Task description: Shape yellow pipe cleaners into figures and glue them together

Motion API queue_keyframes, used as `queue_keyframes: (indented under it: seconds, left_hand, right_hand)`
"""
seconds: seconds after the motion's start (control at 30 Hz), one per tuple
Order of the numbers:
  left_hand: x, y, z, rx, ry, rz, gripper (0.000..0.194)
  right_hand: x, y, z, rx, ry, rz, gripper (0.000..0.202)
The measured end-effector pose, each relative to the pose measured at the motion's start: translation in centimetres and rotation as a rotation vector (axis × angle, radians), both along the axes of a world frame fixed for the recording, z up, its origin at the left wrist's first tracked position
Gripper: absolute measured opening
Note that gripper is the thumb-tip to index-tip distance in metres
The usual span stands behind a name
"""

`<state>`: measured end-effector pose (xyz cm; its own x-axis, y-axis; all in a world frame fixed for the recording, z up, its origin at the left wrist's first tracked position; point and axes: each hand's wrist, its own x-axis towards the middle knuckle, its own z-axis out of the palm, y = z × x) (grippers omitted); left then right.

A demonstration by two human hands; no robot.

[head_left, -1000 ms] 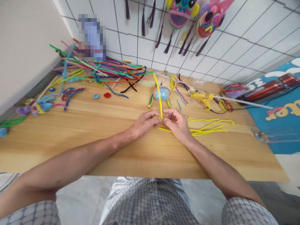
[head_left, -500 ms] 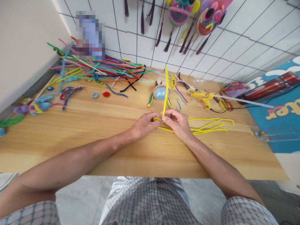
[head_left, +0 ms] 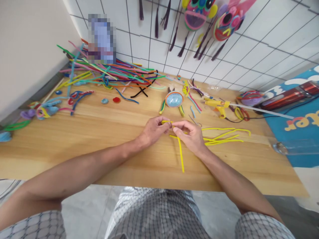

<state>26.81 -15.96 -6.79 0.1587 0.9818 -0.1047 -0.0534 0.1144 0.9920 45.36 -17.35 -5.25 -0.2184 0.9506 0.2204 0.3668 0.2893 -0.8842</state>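
Between my two hands is a yellow pipe cleaner (head_left: pixel 181 156), its long free end hanging toward me below the fingers. My left hand (head_left: pixel 156 131) is closed on a coiled yellow part, mostly covered by the fingers. Thumb and forefinger of my right hand (head_left: pixel 189 134) pinch the pipe cleaner just beside it. Several loose yellow pipe cleaners (head_left: pixel 224 137) lie to the right of and partly beneath my right hand. Beyond the hands sits a light-blue oval craft piece (head_left: pixel 174 99) with an orange rim and yellow-green legs. Small scissors (head_left: pixel 195 121) lie just past my right hand, partly hidden.
A heap of coloured pipe cleaners (head_left: pixel 117 73) fills the back left. At the right are a yellow glue gun (head_left: pixel 218 105) with a long glue stick, a red flask (head_left: pixel 286 96) and a clear bottle (head_left: pixel 296 146). Decorated masks (head_left: pixel 199 16) hang on the tiled wall.
The long end of the yellow pipe cleaner stood up away from me; now it hangs down toward me. Both hands stay close together, and the view has shifted slightly.
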Motion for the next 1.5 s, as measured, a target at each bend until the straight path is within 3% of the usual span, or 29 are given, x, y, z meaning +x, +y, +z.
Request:
queue_keyframes:
  seconds: [0.3, 0.47, 0.73, 0.9, 1.13, 1.37, 1.5]
  left_hand:
    - [0.1, -0.3, -0.1, -0.102, -0.375, -0.034, 0.028]
    - [0.1, -0.2, 0.0, -0.18, -0.447, -0.075, 0.035]
    - [0.0, -0.1, -0.6, -0.093, -0.324, -0.081, 0.036]
    - [0.0, 0.0, -0.8, -0.039, -0.231, -0.087, 0.039]
    - [0.2, 0.3, -0.8, -0.085, -0.318, -0.084, 0.034]
    - [-0.5, 0.4, -0.6, 0.018, -0.045, -0.126, 0.029]
    - [-0.6, 0.4, -0.4, 0.001, -0.082, -0.172, 0.034]
  right_hand:
    - [0.0, 0.2, 0.1, 0.045, -0.012, -0.042, 0.014]
    - [0.2, 0.3, 0.2, 0.047, -0.035, -0.052, 0.014]
    - [0.2, 0.5, 0.2, 0.136, -0.122, -0.03, 0.015]
    - [0.2, 0.6, 0.2, 0.049, -0.08, -0.041, 0.009]
    - [0.5, 1.2, -0.3, -0.118, 0.022, -0.016, 0.014]
    - [0.3, 1.0, 0.2, -0.064, -0.04, -0.046, 0.01]
    - [0.4, 0.9, 0.6, -0.057, -0.054, -0.04, 0.01]
